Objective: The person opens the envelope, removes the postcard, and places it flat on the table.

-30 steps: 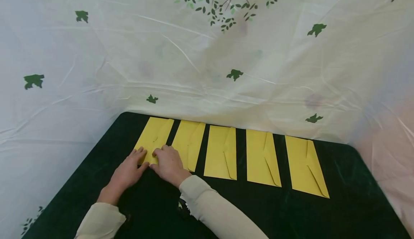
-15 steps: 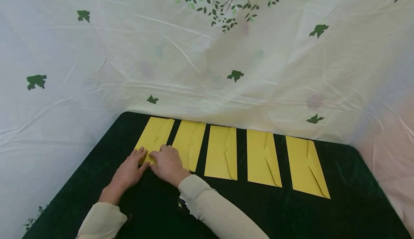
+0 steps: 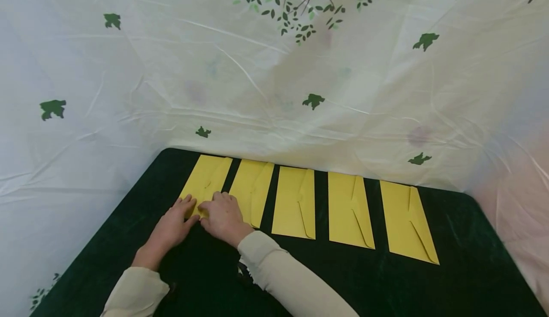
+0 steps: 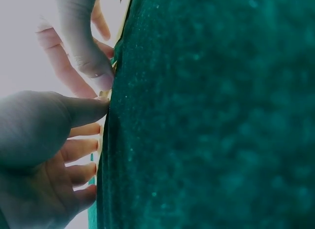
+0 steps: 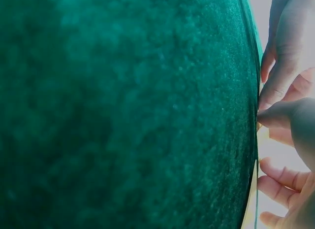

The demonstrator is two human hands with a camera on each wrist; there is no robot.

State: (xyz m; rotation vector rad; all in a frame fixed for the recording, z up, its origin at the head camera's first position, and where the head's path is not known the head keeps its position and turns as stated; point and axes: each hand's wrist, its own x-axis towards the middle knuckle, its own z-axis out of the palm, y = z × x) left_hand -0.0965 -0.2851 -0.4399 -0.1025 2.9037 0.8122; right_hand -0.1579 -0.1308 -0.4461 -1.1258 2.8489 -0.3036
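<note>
Nearest on my head feed are the person's pale sleeves point(image 3: 137, 291), soft and creased at the cuffs, over a table point(image 3: 364, 283) covered in dark green cloth. Both wrist feeds show that cloth close up, with a short, fuzzy nap.

Past the cuffs, the left hand point(image 3: 169, 224) lies with its fingers fairly straight and spread, fingertips resting on the near left corner of the leftmost envelope point(image 3: 210, 171) and gripping nothing. The right hand point(image 3: 223, 217) is partly closed, thumb and bent forefinger at the near edge of that envelope; I can't tell whether they pinch the paper. The two thumbs sit just beside each other at the edge.

The envelope lies flat under the fingers and runs away from them to the table's far side. It is a yellow paper oblong with a flap along its right side and a small curved slit near the middle.

To its right lie four more envelopes point(image 3: 293, 202) in a row, apart from one another, the flap edges slightly raised. Behind hangs a thin, wrinkled white curtain point(image 3: 257, 78), printed with green bird-like shapes and a leafy branch.
</note>
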